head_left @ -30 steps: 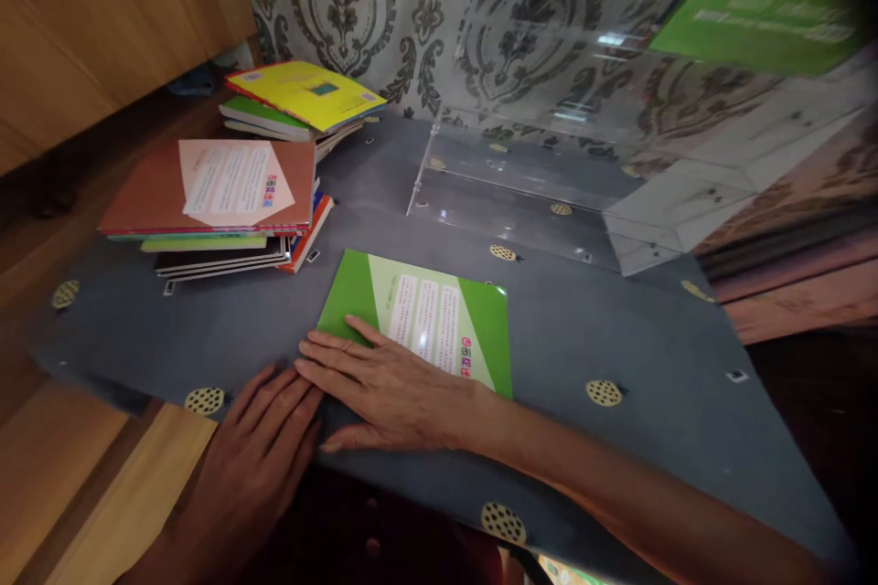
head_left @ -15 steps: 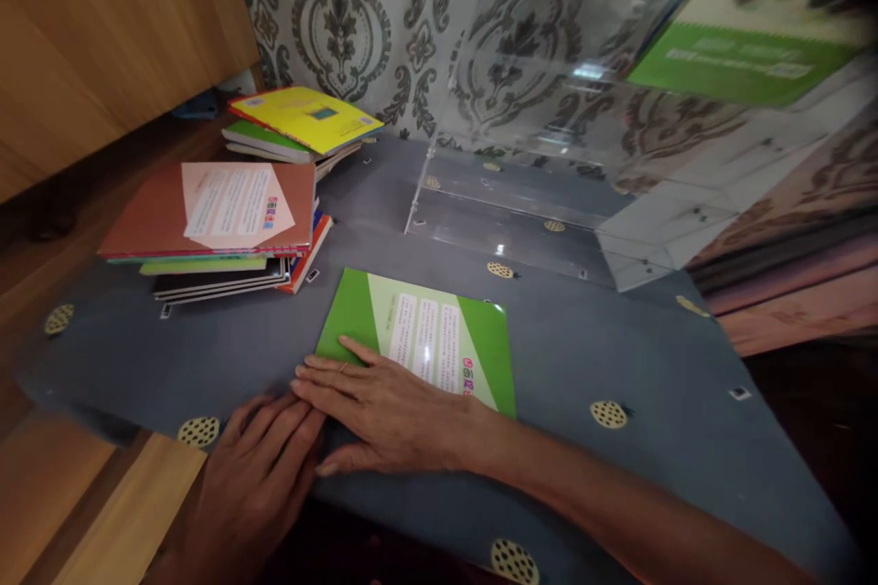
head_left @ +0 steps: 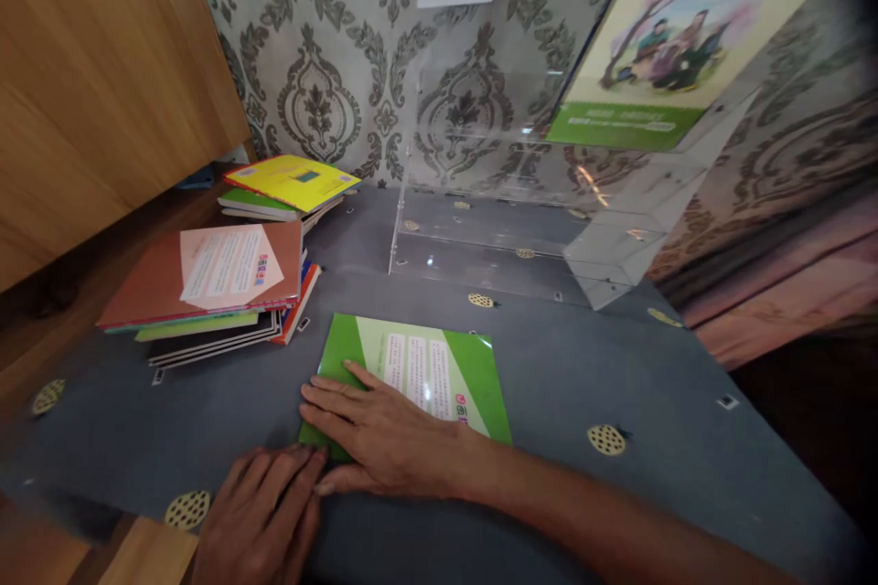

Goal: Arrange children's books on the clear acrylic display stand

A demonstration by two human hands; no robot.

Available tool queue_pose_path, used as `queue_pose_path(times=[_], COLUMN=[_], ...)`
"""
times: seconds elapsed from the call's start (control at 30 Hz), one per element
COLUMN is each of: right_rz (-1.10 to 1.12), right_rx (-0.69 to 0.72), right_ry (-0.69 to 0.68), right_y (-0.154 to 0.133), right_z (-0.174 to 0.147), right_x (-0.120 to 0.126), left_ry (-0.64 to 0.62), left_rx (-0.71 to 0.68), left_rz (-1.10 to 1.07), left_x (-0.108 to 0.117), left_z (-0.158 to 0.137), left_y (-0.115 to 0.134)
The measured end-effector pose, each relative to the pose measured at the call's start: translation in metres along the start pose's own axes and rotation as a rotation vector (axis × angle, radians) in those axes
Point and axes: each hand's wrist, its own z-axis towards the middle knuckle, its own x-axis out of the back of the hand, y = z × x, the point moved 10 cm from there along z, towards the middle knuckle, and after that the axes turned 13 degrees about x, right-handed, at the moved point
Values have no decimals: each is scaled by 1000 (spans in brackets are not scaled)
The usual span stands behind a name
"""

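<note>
A green book point(head_left: 480, 377) with a pale printed panel lies flat on the blue-grey tablecloth point(head_left: 549, 494) in front of me. My right hand point(head_left: 384, 430) rests flat across its near left part, fingers stretched out toward the left edge and thumb over the near edge. Close to the near left corner of the book is my left hand point(head_left: 264, 512), laid on the cloth with its fingers side by side and slightly bent. Its fingertips are near my right thumb; whether they touch the book I cannot tell.
At the left, a stack topped by a brown book point(head_left: 151, 279) stands before another pile topped by a yellow book point(head_left: 294, 183). A clear acrylic rack point(head_left: 480, 265) at the back holds an upright illustrated book point(head_left: 617, 123). A wooden cabinet point(head_left: 102, 64) borders the left.
The view has tilted upward, showing more wall and the rack's book. My left fingertips have slid slightly toward me, out from beside the right fingers. My right hand stays on the green book.
</note>
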Motion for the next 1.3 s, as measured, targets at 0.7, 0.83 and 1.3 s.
queue_pose_path(times=[0.7,0.83,1.3], right_rz=[-153,-184,-219], right_rx=[-280,-324,-349], right_ry=[155,174,254], right_y=[46,52,58], right_z=[4,4,-8], right_x=[17,17,31], left_ry=[12,-15,-33], left_rx=[-168,-169,-63], left_rz=[108,101,45], left_x=[-11,-13,-20], left_z=[-8,-9,82], left_y=[-2,-7,-17])
